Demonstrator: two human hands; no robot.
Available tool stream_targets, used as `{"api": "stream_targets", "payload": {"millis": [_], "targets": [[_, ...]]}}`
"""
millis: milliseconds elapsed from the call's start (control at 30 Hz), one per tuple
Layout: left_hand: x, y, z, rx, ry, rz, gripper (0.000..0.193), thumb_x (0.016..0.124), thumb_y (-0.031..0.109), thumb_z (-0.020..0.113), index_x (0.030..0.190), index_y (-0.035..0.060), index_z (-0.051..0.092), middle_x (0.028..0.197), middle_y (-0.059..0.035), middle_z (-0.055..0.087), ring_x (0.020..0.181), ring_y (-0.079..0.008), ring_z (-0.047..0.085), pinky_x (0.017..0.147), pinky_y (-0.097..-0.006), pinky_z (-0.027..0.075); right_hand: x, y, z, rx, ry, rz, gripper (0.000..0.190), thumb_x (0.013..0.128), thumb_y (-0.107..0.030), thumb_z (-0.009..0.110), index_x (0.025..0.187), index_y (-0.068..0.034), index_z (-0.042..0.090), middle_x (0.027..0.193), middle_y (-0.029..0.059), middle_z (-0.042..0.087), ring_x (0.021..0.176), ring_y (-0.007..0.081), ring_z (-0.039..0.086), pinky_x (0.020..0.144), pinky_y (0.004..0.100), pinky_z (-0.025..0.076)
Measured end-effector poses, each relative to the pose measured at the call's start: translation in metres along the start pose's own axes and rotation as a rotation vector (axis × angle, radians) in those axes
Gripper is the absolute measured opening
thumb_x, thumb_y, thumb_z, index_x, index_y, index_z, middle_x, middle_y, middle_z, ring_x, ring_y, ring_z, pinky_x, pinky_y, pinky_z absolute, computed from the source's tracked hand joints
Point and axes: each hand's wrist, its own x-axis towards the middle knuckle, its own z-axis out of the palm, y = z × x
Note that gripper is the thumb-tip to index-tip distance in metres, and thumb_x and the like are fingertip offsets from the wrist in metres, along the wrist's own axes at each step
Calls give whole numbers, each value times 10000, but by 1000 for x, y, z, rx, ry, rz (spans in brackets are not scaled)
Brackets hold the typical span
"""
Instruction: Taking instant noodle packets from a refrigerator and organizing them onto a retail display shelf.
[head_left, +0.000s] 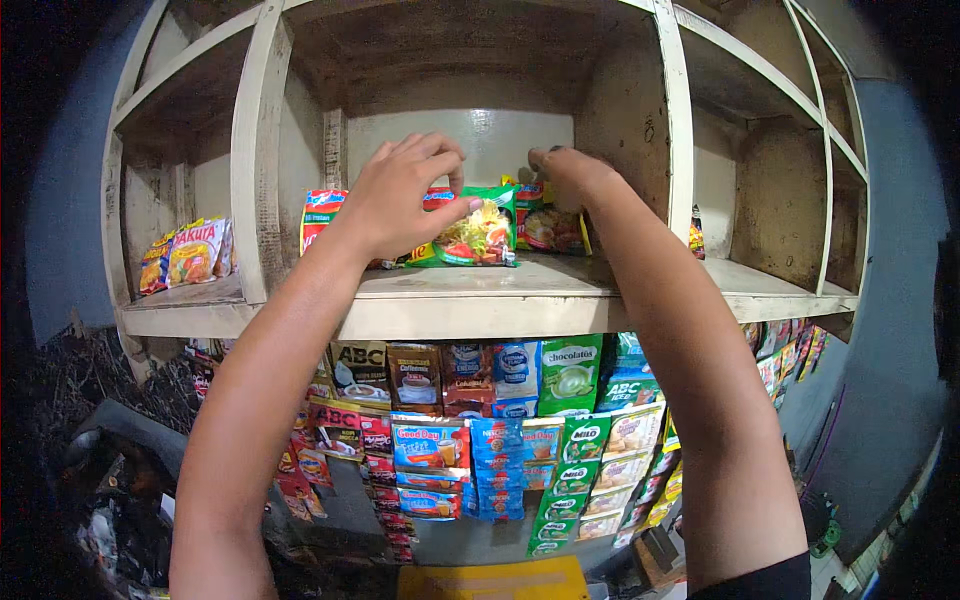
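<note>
In the middle compartment of a cream-painted wooden shelf (480, 318), several instant noodle packets stand in a low row. My left hand (409, 196) is in front of a green noodle packet (480, 229), its fingers curved and its thumb apart, overlapping the packet in view. Nothing shows between thumb and fingers. A red and white noodle packet (321, 214) is partly hidden behind my left wrist. My right hand (576, 171) reaches deeper, above a darker noodle packet (553, 231) at the right of the row. Its fingers are largely hidden, and I cannot tell whether they grip anything.
Upright dividers (259, 150) bound the compartment on both sides. More noodle packets (196, 251) lean in the left compartment, and another packet (697, 232) shows at the right. Below the shelf's front edge hang strips of drink sachets (499, 465). A yellow object (491, 581) is at the bottom.
</note>
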Motion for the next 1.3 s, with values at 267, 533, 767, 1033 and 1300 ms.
{"api": "stream_targets", "payload": {"millis": [267, 533, 767, 1033, 1300], "targets": [[-4, 0, -2, -45, -13, 37, 317, 853, 381, 657, 850, 70, 590, 1189, -83, 593, 1179, -288, 521, 1016, -440, 361, -3, -20, -10, -172, -172, -89, 628, 611, -147, 803, 1200, -100, 591, 1180, 166, 621, 1087, 356, 612, 908, 434, 517], [-6, -3, 1, -84, -91, 48, 345, 832, 401, 679, 888, 80, 565, 1195, -90, 596, 1207, -285, 513, 1010, -433, 360, -4, -22, 3, 23, -220, -84, 1016, 568, -249, 894, 1417, -151, 344, 1116, 199, 648, 1114, 365, 607, 906, 428, 517], [-7, -4, 2, -102, -119, 18, 356, 817, 402, 694, 900, 87, 551, 1196, -83, 597, 1214, -283, 514, 1016, -435, 363, -5, -7, 3, 160, -135, -92, 835, 603, -167, 847, 1332, -98, 445, 1152, 204, 642, 1106, 362, 613, 895, 435, 520], [-11, -5, 1, -111, -114, 52, 413, 751, 409, 747, 989, 112, 587, 1188, -91, 599, 1206, -293, 519, 1027, -442, 356, -13, -21, -9, 74, -216, -24, 566, 647, -145, 768, 1185, -64, 613, 1178, 190, 641, 1110, 354, 618, 910, 430, 532], [-15, -4, -5, -87, -208, 22, 519, 678, 369, 776, 1101, 131, 591, 1190, -102, 600, 1180, -301, 529, 1022, -429, 352, -18, -22, -13, 129, -4, 64, 449, 720, -133, 699, 1158, -68, 624, 1171, 188, 635, 1087, 363, 615, 910, 430, 521]]}}
